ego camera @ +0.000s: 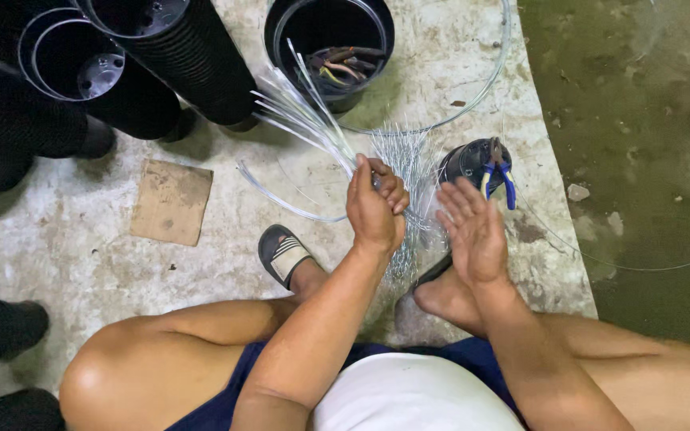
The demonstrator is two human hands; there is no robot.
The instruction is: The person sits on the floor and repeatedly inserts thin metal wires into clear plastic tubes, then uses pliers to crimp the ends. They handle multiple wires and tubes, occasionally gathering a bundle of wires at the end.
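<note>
Your left hand (375, 209) clamps a bundle of thin wires (305, 112) fanning toward eleven o'clock over the floor; your right hand (473, 231) is spread flat. Likely light, springy, sharp-ended: hold mid-bundle.

No packages, labels, signs or screens show here. The nearest thing to packaging is a flat, brown, roughly rectangular scrap of cardboard (171, 201), unprinted on its visible face. It lies on the concrete floor (81, 255), just below the stacks of black plastic pots (193, 60) and to the left of a black sandal with white stripes (283, 254).
</note>
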